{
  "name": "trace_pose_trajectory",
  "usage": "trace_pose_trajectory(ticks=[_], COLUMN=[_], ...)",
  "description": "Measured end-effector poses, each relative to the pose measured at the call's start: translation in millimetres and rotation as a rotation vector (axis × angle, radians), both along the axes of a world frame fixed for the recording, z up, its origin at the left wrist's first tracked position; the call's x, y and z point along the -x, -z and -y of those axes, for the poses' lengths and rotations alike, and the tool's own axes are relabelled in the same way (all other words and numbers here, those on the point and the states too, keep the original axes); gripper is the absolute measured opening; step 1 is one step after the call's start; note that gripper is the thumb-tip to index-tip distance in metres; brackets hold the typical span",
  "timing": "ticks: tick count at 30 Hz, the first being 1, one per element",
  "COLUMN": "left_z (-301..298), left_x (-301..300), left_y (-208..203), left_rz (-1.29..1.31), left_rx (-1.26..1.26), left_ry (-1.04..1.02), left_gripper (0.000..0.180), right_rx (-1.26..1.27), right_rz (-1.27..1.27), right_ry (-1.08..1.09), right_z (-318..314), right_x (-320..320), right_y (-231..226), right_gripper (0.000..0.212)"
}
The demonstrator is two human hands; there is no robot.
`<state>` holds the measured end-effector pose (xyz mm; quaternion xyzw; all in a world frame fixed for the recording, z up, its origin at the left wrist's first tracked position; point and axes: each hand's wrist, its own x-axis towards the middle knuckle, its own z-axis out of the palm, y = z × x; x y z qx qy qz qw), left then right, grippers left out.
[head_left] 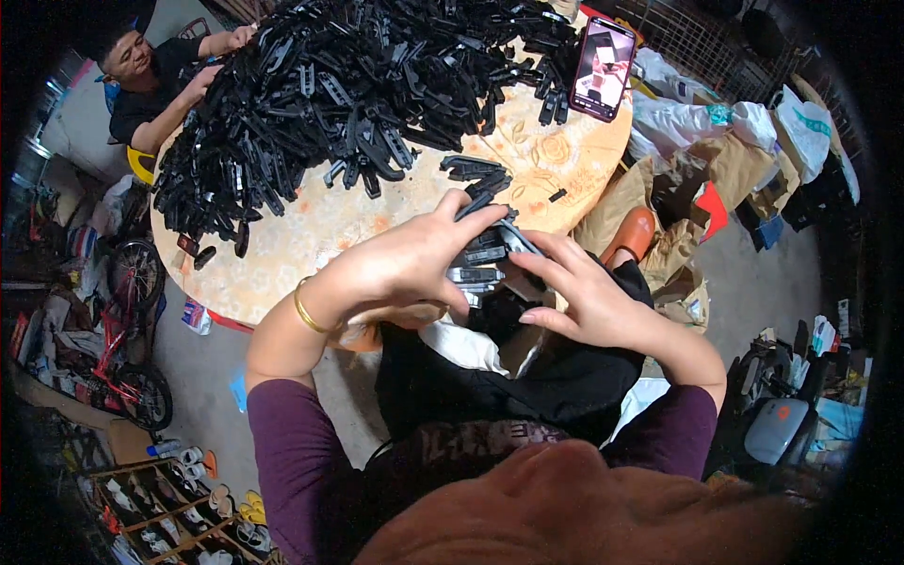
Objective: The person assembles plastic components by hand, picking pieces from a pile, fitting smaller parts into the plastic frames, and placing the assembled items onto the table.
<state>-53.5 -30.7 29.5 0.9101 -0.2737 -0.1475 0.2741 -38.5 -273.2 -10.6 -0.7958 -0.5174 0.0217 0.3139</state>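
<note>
At the table's near edge, several slim black plastic parts (485,254) lie bunched between my hands. My left hand (400,259) curls round them from the left, its fingers at the top and its thumb lower down. From the right, the fingers of my right hand (589,297) press on the edge of the bunch, with the thumb held lower. Part of the bunch is hidden behind my fingers. A few similar loose black parts (476,169) rest on the table just beyond my left fingers.
A big heap of black plastic parts (348,85) covers the far side of the round patterned table (282,268). A phone (604,71) stands at its right edge. Another person (155,89) reaches into the heap. Brown paper bags (612,202) and a white cloth (461,344) are nearby.
</note>
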Motion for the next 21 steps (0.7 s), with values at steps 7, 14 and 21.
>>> trace_pose_trajectory(ticks=[7, 14, 21], left_z=[-5.2, -11.8, -18.8], left_x=[-8.2, -29.8, -47.9], left_y=[-0.9, 12.6, 48.9], left_rz=[-0.332, 0.145, 0.546], left_rx=[0.170, 0.225, 0.064], left_ry=[0.075, -0.175, -0.169], left_gripper=[0.087, 0.038, 0.061], right_rx=[0.022, -0.122, -0.039], right_rz=[-0.171, 0.152, 0.216], right_ry=[-0.159, 0.093, 0.086], right_z=[7.1, -17.2, -67.3], right_x=[-5.2, -40.1, -81.0], right_y=[-1.1, -6.8, 17.0], right_gripper=[0.032, 0.038, 0.092])
